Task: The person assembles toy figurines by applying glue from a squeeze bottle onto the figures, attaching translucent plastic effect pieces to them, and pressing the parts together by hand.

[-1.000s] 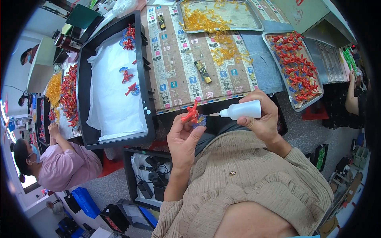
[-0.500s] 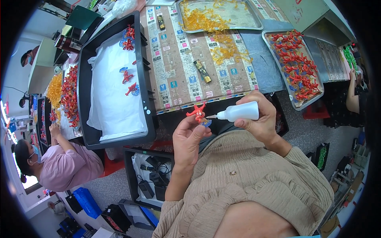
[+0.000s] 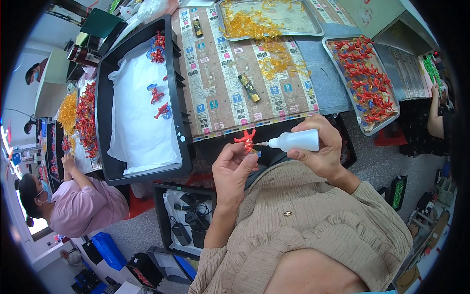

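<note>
Person's L hand (image 3: 229, 175) pinches a small glossy red plastic figurine (image 3: 248, 140) w/ translucent blue base (image 3: 257, 153) betw. thumb & fingers, just off near edge of the print-covered bench (image 3: 215, 93). R hand (image 3: 327, 151), grip curled to bottle width, holds a white plastic squeeze bottle (image 3: 304, 140), thin nozzle (image 3: 263, 144) aimed at figurine's side; can't tell if tip touches. Base mostly hidden by L fingers; some R fingers hidden too.

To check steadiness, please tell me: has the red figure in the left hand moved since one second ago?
Yes, rightward: the red figure in the left hand was left of the black-and-gold tube; now it is nearly straight below it.
</note>
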`<action>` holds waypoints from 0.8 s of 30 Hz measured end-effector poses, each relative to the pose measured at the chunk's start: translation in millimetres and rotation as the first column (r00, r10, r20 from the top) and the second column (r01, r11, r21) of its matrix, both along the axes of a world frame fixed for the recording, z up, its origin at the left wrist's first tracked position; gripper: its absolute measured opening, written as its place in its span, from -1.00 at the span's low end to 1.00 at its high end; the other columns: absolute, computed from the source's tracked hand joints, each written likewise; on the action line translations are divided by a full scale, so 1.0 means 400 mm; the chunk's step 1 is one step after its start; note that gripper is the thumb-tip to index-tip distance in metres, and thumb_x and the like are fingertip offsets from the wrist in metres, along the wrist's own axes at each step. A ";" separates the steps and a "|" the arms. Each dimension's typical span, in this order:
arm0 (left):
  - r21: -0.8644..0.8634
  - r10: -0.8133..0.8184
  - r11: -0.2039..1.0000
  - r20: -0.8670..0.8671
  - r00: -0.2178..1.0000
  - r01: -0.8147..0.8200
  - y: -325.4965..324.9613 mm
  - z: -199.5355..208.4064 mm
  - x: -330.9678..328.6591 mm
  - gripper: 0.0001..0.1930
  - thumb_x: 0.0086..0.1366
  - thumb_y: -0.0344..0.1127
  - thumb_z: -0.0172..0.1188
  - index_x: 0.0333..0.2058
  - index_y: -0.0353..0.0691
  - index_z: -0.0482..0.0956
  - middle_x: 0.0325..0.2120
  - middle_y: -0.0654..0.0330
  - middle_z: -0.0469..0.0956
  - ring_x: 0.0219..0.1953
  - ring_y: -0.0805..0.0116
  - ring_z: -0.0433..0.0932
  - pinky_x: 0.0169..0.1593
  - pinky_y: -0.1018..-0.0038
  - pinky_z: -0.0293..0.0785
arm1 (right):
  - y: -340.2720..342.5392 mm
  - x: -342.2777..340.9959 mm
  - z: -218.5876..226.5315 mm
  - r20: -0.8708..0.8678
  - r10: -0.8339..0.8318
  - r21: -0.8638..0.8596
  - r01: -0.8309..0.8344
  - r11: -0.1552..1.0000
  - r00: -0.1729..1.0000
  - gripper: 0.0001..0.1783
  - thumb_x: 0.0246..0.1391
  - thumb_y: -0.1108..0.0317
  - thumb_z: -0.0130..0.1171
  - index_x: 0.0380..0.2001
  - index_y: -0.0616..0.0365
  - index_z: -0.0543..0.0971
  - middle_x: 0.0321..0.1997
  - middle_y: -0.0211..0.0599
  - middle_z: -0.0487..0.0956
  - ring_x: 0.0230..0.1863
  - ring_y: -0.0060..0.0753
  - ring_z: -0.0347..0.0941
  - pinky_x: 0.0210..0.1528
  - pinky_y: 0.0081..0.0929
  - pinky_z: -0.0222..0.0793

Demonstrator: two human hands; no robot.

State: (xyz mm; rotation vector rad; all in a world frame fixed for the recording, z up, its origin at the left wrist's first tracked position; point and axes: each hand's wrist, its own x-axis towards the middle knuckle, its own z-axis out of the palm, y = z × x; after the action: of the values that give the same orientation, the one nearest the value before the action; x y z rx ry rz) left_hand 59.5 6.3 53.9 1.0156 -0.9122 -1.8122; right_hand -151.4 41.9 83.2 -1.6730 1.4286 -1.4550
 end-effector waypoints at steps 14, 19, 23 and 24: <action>-0.570 0.305 0.792 0.682 0.665 0.221 -0.006 0.033 -0.017 -0.65 -0.10 -0.47 0.47 -0.29 -0.35 0.58 -0.42 0.28 0.38 -0.60 0.63 0.25 -0.56 0.68 0.18 | -0.001 0.004 0.000 -0.004 -0.027 -0.015 0.027 1.000 1.000 -0.51 -0.24 0.22 0.53 -0.26 0.20 0.56 -0.35 -0.30 0.56 -0.33 -0.43 0.44 -0.28 -0.53 0.34; -0.606 0.344 0.747 0.704 0.622 0.273 -0.009 0.029 -0.021 -0.64 -0.12 -0.45 0.48 -0.29 -0.35 0.58 -0.43 0.27 0.38 -0.62 0.60 0.23 -0.58 0.64 0.17 | -0.001 0.003 0.000 -0.046 -0.040 -0.023 0.039 0.999 0.998 -0.52 -0.25 0.23 0.53 -0.26 0.19 0.56 -0.34 -0.28 0.58 -0.32 -0.40 0.46 -0.27 -0.51 0.35; -0.604 0.341 0.739 0.718 0.607 0.299 -0.008 0.029 -0.020 -0.64 -0.12 -0.45 0.48 -0.30 -0.35 0.57 -0.43 0.25 0.38 -0.62 0.58 0.23 -0.58 0.63 0.18 | -0.002 0.004 0.002 -0.082 -0.030 -0.023 0.029 0.999 0.996 -0.53 -0.26 0.26 0.53 -0.27 0.19 0.57 -0.34 -0.26 0.59 -0.33 -0.36 0.48 -0.28 -0.49 0.38; -0.602 0.337 0.736 0.723 0.603 0.310 -0.009 0.029 -0.020 -0.64 -0.11 -0.44 0.48 -0.30 -0.35 0.57 -0.43 0.25 0.38 -0.62 0.58 0.23 -0.59 0.63 0.18 | -0.003 0.003 0.003 -0.095 -0.024 -0.016 0.023 1.000 0.995 -0.54 -0.26 0.27 0.53 -0.27 0.19 0.57 -0.34 -0.26 0.59 -0.33 -0.35 0.48 -0.29 -0.48 0.39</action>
State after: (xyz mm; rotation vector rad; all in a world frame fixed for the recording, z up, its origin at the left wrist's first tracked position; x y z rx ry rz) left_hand 51.6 2.9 65.6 1.3135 -1.9450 -0.7190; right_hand -150.1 40.8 84.3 -1.7613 1.4959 -1.4185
